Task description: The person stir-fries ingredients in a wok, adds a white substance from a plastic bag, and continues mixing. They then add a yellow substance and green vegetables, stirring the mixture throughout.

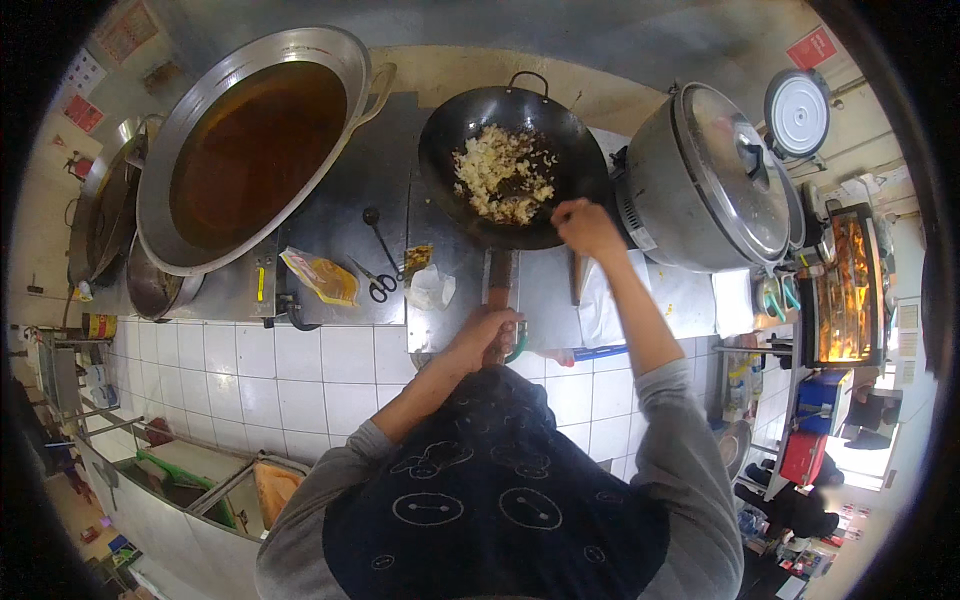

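Observation:
A dark wok (581,161) with a wire loop at its far rim stands before me on the steel counter. Pale rice-like grains (495,169), browned in spots, lie in its bowl. My left hand (491,334) grips the wok's brown wooden handle (501,274) near its end. Beside those fingers shows a green loop (519,343), its other parts hidden. At the wok's near right rim is my right hand (589,227), its fingers curled in toward the grains. Whether it holds a utensil is too blurred to tell.
A large metal basin of brown liquid (259,157) stands left. Scissors (380,285), a black ladle (384,240) and a yellow food pouch (321,277) lie near the counter edge (442,341). A big lidded pot (667,180) stands close on the right. A person (795,510) is far right.

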`<state>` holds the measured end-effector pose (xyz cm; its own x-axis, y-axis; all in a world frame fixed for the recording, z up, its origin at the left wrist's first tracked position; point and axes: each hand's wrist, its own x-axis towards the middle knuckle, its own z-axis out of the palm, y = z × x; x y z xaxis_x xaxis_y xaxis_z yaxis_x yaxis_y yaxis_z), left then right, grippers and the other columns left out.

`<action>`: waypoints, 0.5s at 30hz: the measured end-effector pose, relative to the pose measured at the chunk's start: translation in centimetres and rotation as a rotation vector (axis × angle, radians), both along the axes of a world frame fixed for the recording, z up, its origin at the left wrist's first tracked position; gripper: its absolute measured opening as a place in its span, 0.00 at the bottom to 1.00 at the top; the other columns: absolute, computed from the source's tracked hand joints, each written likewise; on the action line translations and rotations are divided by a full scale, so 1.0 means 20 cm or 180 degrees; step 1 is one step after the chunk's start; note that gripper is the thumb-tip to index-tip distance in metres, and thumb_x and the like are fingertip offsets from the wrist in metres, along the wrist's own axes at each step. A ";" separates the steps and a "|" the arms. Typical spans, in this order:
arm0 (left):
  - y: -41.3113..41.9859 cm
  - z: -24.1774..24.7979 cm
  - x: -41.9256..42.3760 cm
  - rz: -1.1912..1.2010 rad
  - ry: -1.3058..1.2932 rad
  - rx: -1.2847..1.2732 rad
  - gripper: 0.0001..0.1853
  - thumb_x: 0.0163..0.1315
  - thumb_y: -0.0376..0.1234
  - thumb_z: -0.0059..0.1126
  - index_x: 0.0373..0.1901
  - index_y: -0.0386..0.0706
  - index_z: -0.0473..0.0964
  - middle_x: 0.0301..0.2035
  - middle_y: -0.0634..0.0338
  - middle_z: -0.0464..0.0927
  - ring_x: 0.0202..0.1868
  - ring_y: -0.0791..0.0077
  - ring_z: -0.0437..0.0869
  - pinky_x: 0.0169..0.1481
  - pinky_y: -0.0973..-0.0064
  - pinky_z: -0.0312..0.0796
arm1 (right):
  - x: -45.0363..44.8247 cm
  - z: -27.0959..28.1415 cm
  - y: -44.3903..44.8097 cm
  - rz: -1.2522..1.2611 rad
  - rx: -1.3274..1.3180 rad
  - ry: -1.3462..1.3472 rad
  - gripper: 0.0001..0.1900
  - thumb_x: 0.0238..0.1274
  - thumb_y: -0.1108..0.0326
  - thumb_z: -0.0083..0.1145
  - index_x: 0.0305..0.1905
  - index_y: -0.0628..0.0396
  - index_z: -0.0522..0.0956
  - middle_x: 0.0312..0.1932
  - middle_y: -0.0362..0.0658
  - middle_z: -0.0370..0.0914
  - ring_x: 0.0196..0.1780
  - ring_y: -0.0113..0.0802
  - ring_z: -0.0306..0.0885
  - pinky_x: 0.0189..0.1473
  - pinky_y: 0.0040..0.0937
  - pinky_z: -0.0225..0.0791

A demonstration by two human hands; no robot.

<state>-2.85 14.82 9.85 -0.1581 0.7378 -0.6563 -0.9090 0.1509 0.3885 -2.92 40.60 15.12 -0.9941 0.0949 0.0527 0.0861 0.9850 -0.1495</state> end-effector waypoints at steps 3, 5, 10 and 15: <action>-0.02 0.00 0.00 0.0147 0.0029 0.0090 0.11 0.56 0.31 0.62 0.25 0.46 0.66 0.16 0.70 0.64 0.14 0.82 0.65 0.20 0.80 0.63 | 0.09 0.14 0.02 -0.0169 -0.0223 0.0062 0.09 0.57 0.64 0.52 0.35 0.54 0.82 0.35 0.51 0.80 0.37 0.51 0.79 0.41 0.48 0.74; -0.01 -0.02 -0.01 0.0142 -0.0073 -0.0049 0.12 0.56 0.31 0.63 0.25 0.46 0.66 0.16 0.70 0.64 0.14 0.83 0.66 0.19 0.80 0.62 | 0.18 0.11 -0.01 -0.0498 -0.0173 -0.0127 0.10 0.57 0.63 0.52 0.35 0.53 0.82 0.37 0.52 0.80 0.41 0.53 0.79 0.45 0.48 0.72; 0.03 0.02 0.02 0.0005 0.0129 -0.0252 0.14 0.57 0.35 0.60 0.17 0.50 0.66 0.12 0.70 0.64 0.12 0.82 0.63 0.15 0.81 0.54 | 0.02 0.09 -0.13 -0.0867 -0.0315 -0.0798 0.14 0.59 0.57 0.53 0.42 0.53 0.83 0.46 0.54 0.79 0.49 0.57 0.77 0.54 0.46 0.69; -0.01 0.02 0.00 0.0076 0.0044 -0.0101 0.12 0.56 0.32 0.63 0.22 0.47 0.67 0.15 0.71 0.65 0.15 0.84 0.67 0.16 0.81 0.61 | 0.10 0.14 -0.06 -0.1040 -0.1194 -0.0498 0.13 0.57 0.63 0.51 0.41 0.53 0.83 0.44 0.52 0.81 0.50 0.52 0.78 0.55 0.42 0.70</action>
